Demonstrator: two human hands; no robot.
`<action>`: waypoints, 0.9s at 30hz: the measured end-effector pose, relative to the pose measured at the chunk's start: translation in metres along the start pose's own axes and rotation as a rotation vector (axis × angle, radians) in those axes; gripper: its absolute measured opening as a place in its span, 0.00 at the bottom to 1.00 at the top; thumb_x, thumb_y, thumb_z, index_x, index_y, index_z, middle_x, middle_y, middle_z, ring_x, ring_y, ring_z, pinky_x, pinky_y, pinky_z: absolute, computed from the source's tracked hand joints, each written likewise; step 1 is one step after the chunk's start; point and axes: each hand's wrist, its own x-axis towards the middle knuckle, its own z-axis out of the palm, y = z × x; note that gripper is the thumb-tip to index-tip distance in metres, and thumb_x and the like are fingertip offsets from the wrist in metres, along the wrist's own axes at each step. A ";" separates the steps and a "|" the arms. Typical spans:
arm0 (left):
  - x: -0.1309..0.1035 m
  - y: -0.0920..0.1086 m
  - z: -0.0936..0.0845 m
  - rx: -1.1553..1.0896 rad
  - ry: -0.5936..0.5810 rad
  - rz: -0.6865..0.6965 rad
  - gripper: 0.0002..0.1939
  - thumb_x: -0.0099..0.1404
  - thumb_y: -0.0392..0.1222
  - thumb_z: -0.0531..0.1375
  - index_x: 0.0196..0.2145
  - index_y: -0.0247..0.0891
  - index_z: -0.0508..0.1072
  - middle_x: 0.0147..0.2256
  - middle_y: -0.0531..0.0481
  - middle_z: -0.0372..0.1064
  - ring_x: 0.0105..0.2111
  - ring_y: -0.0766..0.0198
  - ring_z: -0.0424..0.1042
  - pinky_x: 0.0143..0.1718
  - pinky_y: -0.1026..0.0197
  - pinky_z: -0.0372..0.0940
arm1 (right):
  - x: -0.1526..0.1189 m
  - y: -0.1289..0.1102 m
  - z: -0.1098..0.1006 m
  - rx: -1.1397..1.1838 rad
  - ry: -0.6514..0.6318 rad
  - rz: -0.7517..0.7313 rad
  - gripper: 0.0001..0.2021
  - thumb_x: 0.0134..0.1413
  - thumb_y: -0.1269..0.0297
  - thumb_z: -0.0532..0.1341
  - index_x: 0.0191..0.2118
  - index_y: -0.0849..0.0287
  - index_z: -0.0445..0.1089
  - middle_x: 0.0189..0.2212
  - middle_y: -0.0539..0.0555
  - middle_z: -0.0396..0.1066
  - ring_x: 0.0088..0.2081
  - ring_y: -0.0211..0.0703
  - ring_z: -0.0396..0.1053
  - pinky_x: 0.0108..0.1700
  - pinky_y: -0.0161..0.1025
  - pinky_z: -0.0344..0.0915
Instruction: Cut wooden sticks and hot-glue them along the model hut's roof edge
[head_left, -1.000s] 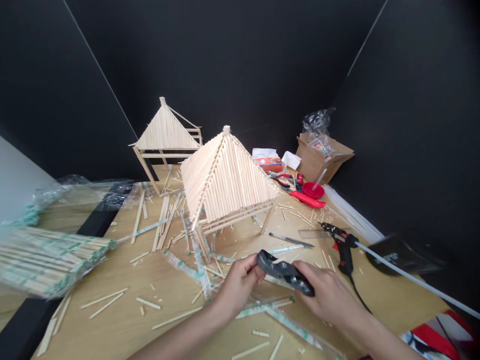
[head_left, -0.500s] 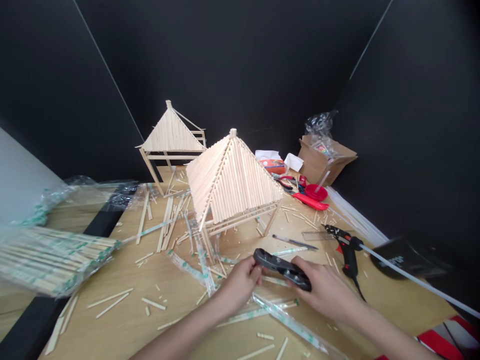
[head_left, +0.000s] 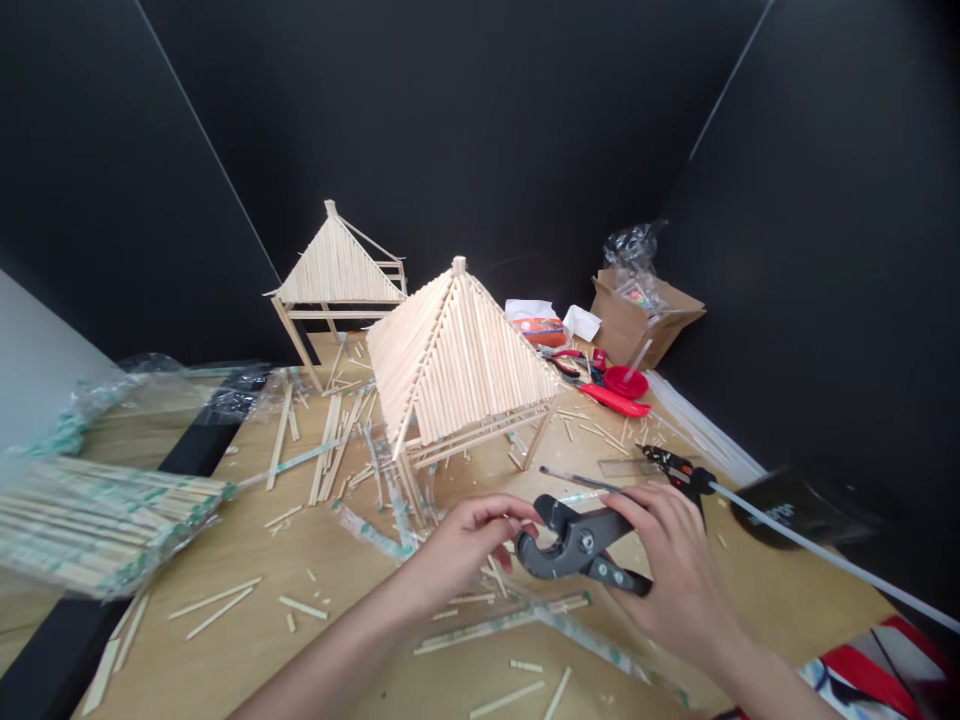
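Note:
A black pipe cutter [head_left: 574, 550] is in my right hand [head_left: 679, 570], which is closed round its handles. Its hooked jaw and blade stand apart and point left. Close to the jaw is my left hand [head_left: 480, 540], its fingers curled in a pinch; whatever they hold, if anything, is too small to make out. Just behind my hands stands a small stick-built house model [head_left: 472, 370] with a pitched roof of pale wooden sticks. Below them lie clear plastic wrapper strips [head_left: 592, 640] and loose sticks [head_left: 469, 636].
A second stick model [head_left: 330, 265] stands at the back left. Bundled wrapped chopsticks [head_left: 112, 520] lie at left. To the right are a glue gun [head_left: 679, 470] with a white glue stick, a red cutter knife [head_left: 615, 400], pliers [head_left: 562, 360] and a cardboard box [head_left: 637, 320].
The pipe cutter has swung from closed to open jaws and turned in my right hand. My left fingers have shifted slightly up and right by its jaw. The view has moved a little.

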 end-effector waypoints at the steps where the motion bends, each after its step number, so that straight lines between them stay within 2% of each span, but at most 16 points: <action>1: -0.005 0.005 0.001 -0.020 -0.020 -0.001 0.11 0.64 0.41 0.57 0.37 0.35 0.78 0.34 0.48 0.74 0.33 0.65 0.70 0.35 0.64 0.65 | 0.002 -0.002 -0.001 0.010 0.022 -0.006 0.24 0.52 0.65 0.62 0.54 0.65 0.59 0.46 0.64 0.62 0.51 0.62 0.59 0.54 0.62 0.56; 4: -0.019 0.021 0.003 -0.102 -0.089 -0.026 0.14 0.66 0.45 0.57 0.41 0.36 0.79 0.42 0.45 0.75 0.32 0.65 0.71 0.38 0.61 0.67 | 0.004 -0.004 0.000 0.021 0.041 -0.004 0.24 0.54 0.64 0.61 0.55 0.66 0.58 0.46 0.65 0.62 0.51 0.62 0.59 0.56 0.63 0.54; 6: -0.024 0.029 0.003 -0.084 -0.127 -0.046 0.19 0.69 0.50 0.54 0.43 0.35 0.78 0.44 0.43 0.75 0.31 0.64 0.72 0.39 0.59 0.68 | 0.002 -0.001 0.003 0.016 0.029 0.013 0.24 0.54 0.65 0.60 0.55 0.65 0.58 0.46 0.64 0.62 0.52 0.61 0.59 0.57 0.63 0.54; 7: -0.025 0.032 0.003 -0.029 -0.121 -0.046 0.22 0.70 0.53 0.51 0.43 0.34 0.78 0.42 0.42 0.75 0.31 0.63 0.72 0.39 0.59 0.68 | 0.000 0.002 0.004 0.014 0.015 0.028 0.24 0.54 0.65 0.60 0.55 0.64 0.58 0.46 0.64 0.62 0.52 0.61 0.59 0.57 0.62 0.54; 9: -0.023 0.033 0.000 0.216 -0.056 -0.009 0.27 0.72 0.54 0.45 0.41 0.33 0.77 0.36 0.43 0.76 0.32 0.62 0.73 0.36 0.60 0.68 | -0.004 0.009 0.007 0.011 -0.038 0.061 0.25 0.52 0.67 0.60 0.56 0.62 0.58 0.47 0.63 0.62 0.52 0.60 0.60 0.57 0.61 0.54; 11: -0.019 0.029 -0.003 0.508 0.049 0.054 0.25 0.73 0.51 0.44 0.39 0.35 0.76 0.35 0.45 0.76 0.35 0.60 0.74 0.36 0.61 0.67 | -0.009 0.016 0.009 0.001 -0.114 0.106 0.27 0.50 0.68 0.61 0.57 0.60 0.58 0.47 0.62 0.63 0.52 0.58 0.61 0.57 0.59 0.56; 13: -0.014 0.019 -0.005 0.697 0.130 0.102 0.17 0.71 0.45 0.49 0.38 0.37 0.75 0.38 0.45 0.75 0.40 0.58 0.73 0.42 0.59 0.65 | -0.015 0.020 0.010 -0.012 -0.199 0.155 0.29 0.47 0.70 0.62 0.58 0.58 0.58 0.48 0.60 0.65 0.51 0.57 0.62 0.56 0.58 0.57; 15: -0.010 0.007 -0.006 0.796 0.174 0.112 0.11 0.68 0.39 0.52 0.38 0.38 0.74 0.40 0.44 0.74 0.43 0.55 0.72 0.45 0.55 0.63 | -0.022 0.021 0.011 -0.007 -0.284 0.196 0.31 0.45 0.72 0.63 0.58 0.55 0.59 0.49 0.58 0.67 0.51 0.56 0.63 0.55 0.57 0.58; 18: -0.001 -0.010 -0.005 0.925 0.200 0.111 0.11 0.66 0.33 0.53 0.42 0.37 0.73 0.42 0.41 0.74 0.44 0.50 0.71 0.47 0.51 0.62 | -0.032 0.016 0.015 0.058 -0.377 0.226 0.29 0.48 0.69 0.63 0.58 0.51 0.62 0.50 0.56 0.69 0.52 0.55 0.66 0.56 0.57 0.58; 21: 0.014 -0.019 -0.006 1.024 0.226 0.140 0.14 0.67 0.31 0.51 0.45 0.36 0.73 0.45 0.41 0.73 0.48 0.50 0.69 0.52 0.49 0.60 | -0.039 0.011 0.019 0.137 -0.407 0.250 0.26 0.51 0.65 0.63 0.57 0.49 0.63 0.50 0.55 0.70 0.51 0.53 0.67 0.55 0.54 0.62; 24: 0.034 -0.019 -0.007 1.092 0.224 0.179 0.15 0.69 0.29 0.49 0.45 0.37 0.73 0.45 0.43 0.72 0.48 0.54 0.69 0.53 0.51 0.61 | -0.043 0.009 0.023 0.185 -0.397 0.259 0.27 0.50 0.62 0.65 0.58 0.49 0.64 0.50 0.55 0.70 0.51 0.52 0.68 0.53 0.50 0.65; 27: 0.055 -0.016 -0.008 1.134 0.214 0.221 0.12 0.70 0.36 0.55 0.50 0.38 0.71 0.51 0.44 0.69 0.51 0.55 0.69 0.53 0.49 0.64 | -0.043 0.011 0.026 0.188 -0.388 0.250 0.29 0.49 0.60 0.67 0.58 0.48 0.65 0.50 0.55 0.71 0.50 0.53 0.69 0.53 0.52 0.65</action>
